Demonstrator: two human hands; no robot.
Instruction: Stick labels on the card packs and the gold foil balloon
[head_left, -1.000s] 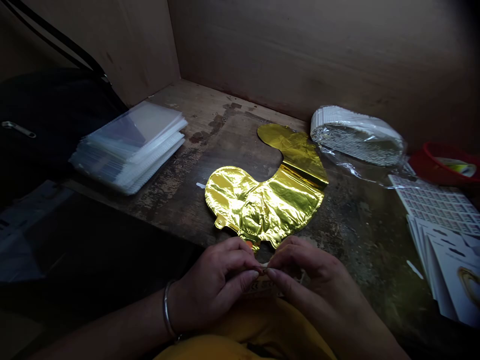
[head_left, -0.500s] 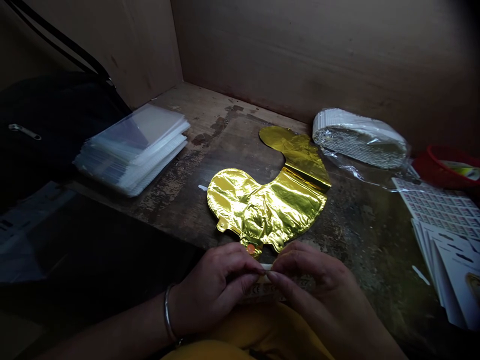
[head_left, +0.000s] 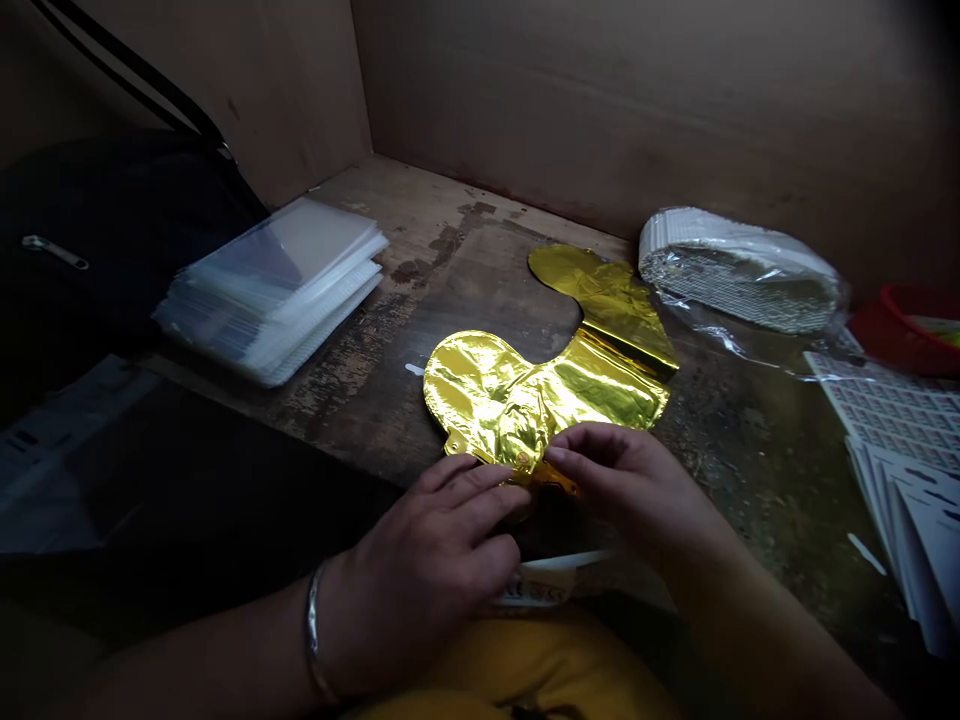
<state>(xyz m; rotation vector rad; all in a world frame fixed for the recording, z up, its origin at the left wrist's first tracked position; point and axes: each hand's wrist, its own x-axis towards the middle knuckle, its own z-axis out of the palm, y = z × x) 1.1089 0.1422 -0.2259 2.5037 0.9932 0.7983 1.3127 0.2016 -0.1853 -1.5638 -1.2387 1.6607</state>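
A flat gold foil balloon (head_left: 555, 395), curved and creased, lies on the worn table. Over its near edge lies my left hand (head_left: 450, 550), a silver bangle at the wrist, with the index and middle fingers stretched across the foil and the other fingers bent. My right hand (head_left: 630, 480) pinches the foil's near edge between thumb and forefinger. A small round orange mark shows on the foil between the hands. Below them, a white printed strip (head_left: 544, 585) with CE marks sits close to my lap, partly covered by my left hand.
Clear plastic sleeves (head_left: 277, 290) are stacked at left beside a dark bag (head_left: 112, 220). A plastic-wrapped white bundle (head_left: 742, 270) stands by the back wall. Printed sheets (head_left: 885, 410), white cards (head_left: 907, 520) and a red container (head_left: 885, 330) are at right.
Both hands have left the white strip they pinched together and moved up to the balloon's near edge. The left fingers have straightened, and the right hand now pinches the foil.
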